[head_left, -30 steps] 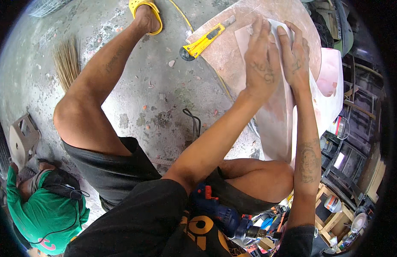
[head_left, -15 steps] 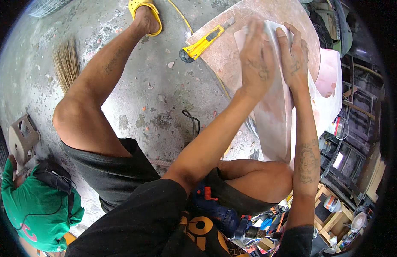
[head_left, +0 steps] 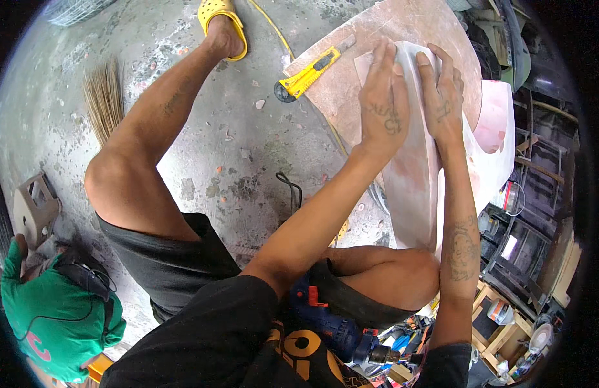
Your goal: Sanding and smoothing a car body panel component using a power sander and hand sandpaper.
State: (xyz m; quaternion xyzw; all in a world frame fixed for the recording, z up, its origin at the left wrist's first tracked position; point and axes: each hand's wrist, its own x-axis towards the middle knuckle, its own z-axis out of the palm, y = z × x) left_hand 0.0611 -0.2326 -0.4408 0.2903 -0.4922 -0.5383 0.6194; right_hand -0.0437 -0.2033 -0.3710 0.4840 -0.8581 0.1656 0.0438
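Observation:
A long, whitish moulded panel (head_left: pixel 412 187) with pinkish patches and a raised ridge slants up in front of me, its near end by my bent knee. My left hand (head_left: pixel 383 103) lies flat on its left face, fingers stretched out and close together. Whether anything is under that palm is hidden. Across the ridge, my right hand (head_left: pixel 443 97) grips the panel's far part, thumb on the ridge and fingers over the right side. Left of the panel, a yellow utility knife (head_left: pixel 312 71) with its blade out rests on a brownish-pink board (head_left: pixel 435 19).
A straw broom (head_left: pixel 104 100) lies on the stained concrete floor at left. A person in a green shirt (head_left: pixel 57 317) is at lower left. A blue drill (head_left: pixel 332 326) is near my lap. Cans and wooden frames (head_left: pixel 490 343) crowd the right side. A yellow cord (head_left: pixel 273 27) crosses the floor.
My left hand, blurred by motion before, now shows sharply on the panel, slightly lower in the picture. My right hand keeps its hold. The whole view has shifted a little.

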